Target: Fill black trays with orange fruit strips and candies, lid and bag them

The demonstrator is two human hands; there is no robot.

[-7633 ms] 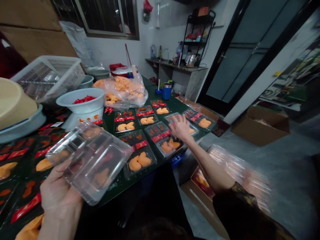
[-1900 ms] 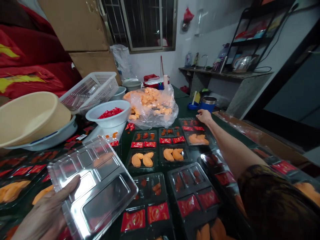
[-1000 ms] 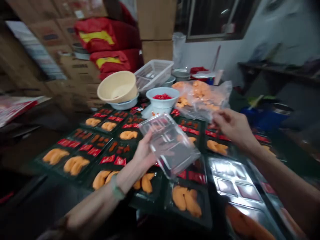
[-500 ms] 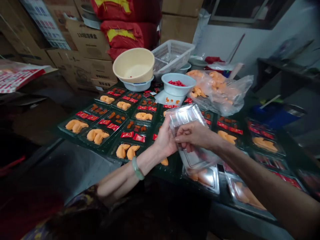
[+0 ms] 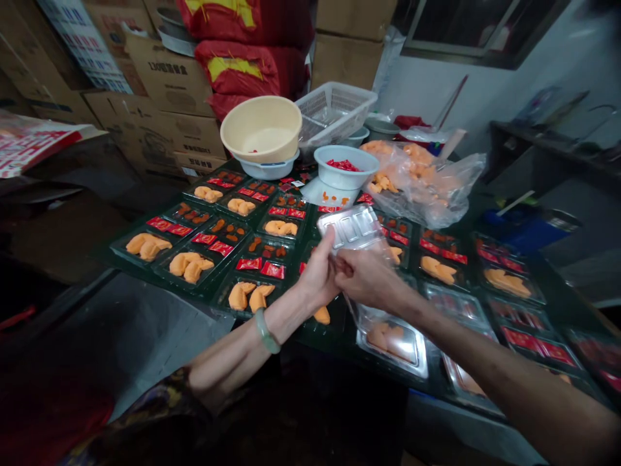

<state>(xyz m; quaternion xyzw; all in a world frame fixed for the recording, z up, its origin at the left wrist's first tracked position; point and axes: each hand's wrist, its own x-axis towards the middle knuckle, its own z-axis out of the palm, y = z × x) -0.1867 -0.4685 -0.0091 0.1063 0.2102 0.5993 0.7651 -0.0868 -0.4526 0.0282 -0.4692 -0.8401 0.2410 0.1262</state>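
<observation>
My left hand (image 5: 317, 277) and my right hand (image 5: 363, 279) meet over the table, both closed on the near edge of a stack of clear plastic lids (image 5: 354, 228). The stack tilts up and away from me. Under it lie black food trays (image 5: 250, 296) holding orange pieces and red sachets. One tray (image 5: 395, 338) just right of my hands wears a clear lid. A green bangle (image 5: 264, 329) sits on my left wrist.
At the back stand a beige basin (image 5: 262, 129), a white bowl of red sachets (image 5: 345, 167), a white basket (image 5: 334, 110) and a plastic bag of orange pieces (image 5: 422, 175). Cardboard boxes (image 5: 165, 84) and red sacks (image 5: 242, 68) are piled behind. A blue container (image 5: 528, 228) sits right.
My view swung left across the table. My right hand came back from the far trays and took hold of the lid stack beside my left hand; the stack now tilts flatter.
</observation>
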